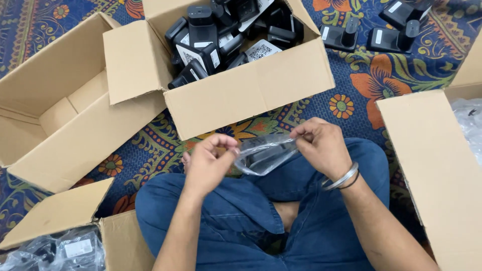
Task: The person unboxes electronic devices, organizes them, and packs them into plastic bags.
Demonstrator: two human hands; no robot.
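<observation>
i see my left hand [208,163] and right hand [321,145] both pinched on 1 clear plastic bag [263,153]; box of black adapters [251,88] at 12 o'clock.

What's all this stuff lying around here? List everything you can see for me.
Clear plastic bag: one, see-through with a dark item inside, held between both hands over the lap.
Box of black devices: one, brown cardboard, open, straight ahead, full of black parts with white labels.
Empty box: one, brown cardboard, open, on the left.
Loose black devices: about four, on the rug at top right.
Box at right: one, brown, clear bags inside.
Box at lower left: one, brown, bagged items inside.
Rug: one, blue with orange flowers.
Bangles: silver and black, right wrist.
Left hand: pinching the bag.
Right hand: pinching the bag.
</observation>
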